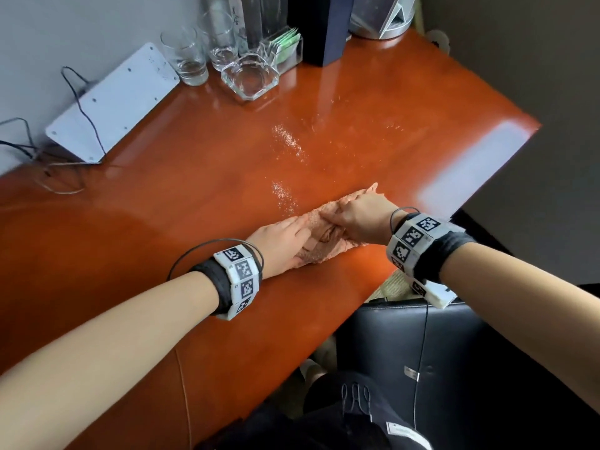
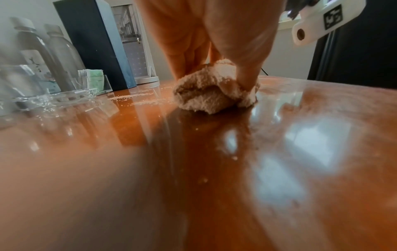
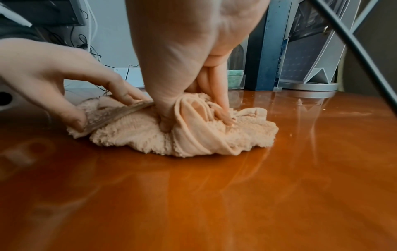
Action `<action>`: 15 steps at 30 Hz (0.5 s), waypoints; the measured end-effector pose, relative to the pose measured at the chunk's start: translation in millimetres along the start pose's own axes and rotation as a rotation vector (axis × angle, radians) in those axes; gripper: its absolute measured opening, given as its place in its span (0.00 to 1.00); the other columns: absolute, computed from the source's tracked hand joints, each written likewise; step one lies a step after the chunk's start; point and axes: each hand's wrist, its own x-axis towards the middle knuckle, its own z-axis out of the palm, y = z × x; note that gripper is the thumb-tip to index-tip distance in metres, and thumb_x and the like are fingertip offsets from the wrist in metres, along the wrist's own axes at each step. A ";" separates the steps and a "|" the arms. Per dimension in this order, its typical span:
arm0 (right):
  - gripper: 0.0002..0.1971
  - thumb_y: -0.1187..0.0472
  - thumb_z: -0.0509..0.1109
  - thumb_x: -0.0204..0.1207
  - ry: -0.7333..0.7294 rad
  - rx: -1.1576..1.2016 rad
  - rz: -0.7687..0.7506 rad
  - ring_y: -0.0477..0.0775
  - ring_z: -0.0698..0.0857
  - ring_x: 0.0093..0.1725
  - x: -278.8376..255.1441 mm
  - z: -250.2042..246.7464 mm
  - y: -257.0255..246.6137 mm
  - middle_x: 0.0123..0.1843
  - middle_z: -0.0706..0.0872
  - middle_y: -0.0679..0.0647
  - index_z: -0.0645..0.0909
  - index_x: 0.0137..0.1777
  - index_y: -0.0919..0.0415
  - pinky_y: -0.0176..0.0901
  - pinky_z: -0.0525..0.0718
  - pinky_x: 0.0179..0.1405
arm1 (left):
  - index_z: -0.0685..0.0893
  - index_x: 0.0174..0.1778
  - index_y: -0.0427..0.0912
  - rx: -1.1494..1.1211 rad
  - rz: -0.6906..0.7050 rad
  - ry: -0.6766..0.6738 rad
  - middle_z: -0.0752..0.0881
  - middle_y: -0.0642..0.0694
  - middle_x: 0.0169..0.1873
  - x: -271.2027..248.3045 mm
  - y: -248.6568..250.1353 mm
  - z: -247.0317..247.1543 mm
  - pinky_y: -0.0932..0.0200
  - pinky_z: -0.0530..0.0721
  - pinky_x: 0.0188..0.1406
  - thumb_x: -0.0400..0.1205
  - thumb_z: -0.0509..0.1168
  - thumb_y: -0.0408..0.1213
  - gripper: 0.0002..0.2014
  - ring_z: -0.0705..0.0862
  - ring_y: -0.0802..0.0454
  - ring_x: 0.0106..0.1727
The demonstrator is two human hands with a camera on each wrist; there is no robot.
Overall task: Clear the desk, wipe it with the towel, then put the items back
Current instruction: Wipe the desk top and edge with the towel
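A peach towel [image 1: 328,243] lies bunched on the glossy orange-brown desk [image 1: 162,222], near its front edge. My left hand [image 1: 302,241] pinches the towel's left end between thumb and fingers; the right wrist view shows that left hand [image 3: 86,110] lifting a fold. My right hand [image 1: 334,222] grips the towel's middle, with thumb and fingers dug into the cloth [image 3: 193,141]. In the left wrist view the towel [image 2: 206,96] sits under my fingers. White grains [image 1: 287,141] lie scattered beyond the towel, and a second patch [image 1: 285,196] lies just left of it.
Along the back wall stand two glasses [image 1: 186,56], a glass ashtray [image 1: 250,76], a clear sachet holder [image 1: 285,48], bottles [image 2: 43,51] and a dark blue box [image 1: 319,27]. A white panel [image 1: 110,102] with cables leans at the back left. A black chair [image 1: 422,352] stands below the desk's front edge.
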 end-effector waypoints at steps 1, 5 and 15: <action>0.27 0.63 0.56 0.82 0.013 -0.003 -0.005 0.62 0.85 0.51 -0.4 -0.1 -3.4 0.58 0.82 0.62 0.58 0.81 0.56 0.47 0.75 0.37 | 0.58 0.80 0.40 0.010 0.001 0.003 0.51 0.43 0.83 -1.9 -2.6 2.1 0.57 0.60 0.78 0.85 0.58 0.46 0.29 0.54 0.49 0.83; 0.27 0.65 0.54 0.83 0.025 0.009 0.021 0.60 0.84 0.49 -2.3 -3.2 -10.7 0.58 0.80 0.62 0.56 0.82 0.56 0.45 0.71 0.34 | 0.66 0.77 0.37 0.062 0.011 0.001 0.58 0.37 0.81 -6.0 -4.5 -0.7 0.60 0.64 0.76 0.82 0.64 0.46 0.30 0.61 0.48 0.81; 0.25 0.66 0.54 0.83 0.004 0.108 0.133 0.59 0.84 0.49 1.1 -3.0 -17.3 0.60 0.78 0.62 0.59 0.80 0.56 0.44 0.72 0.34 | 0.91 0.39 0.37 0.244 0.131 0.069 0.90 0.38 0.51 3.1 -16.2 7.0 0.59 0.88 0.41 0.42 0.87 0.45 0.30 0.90 0.46 0.50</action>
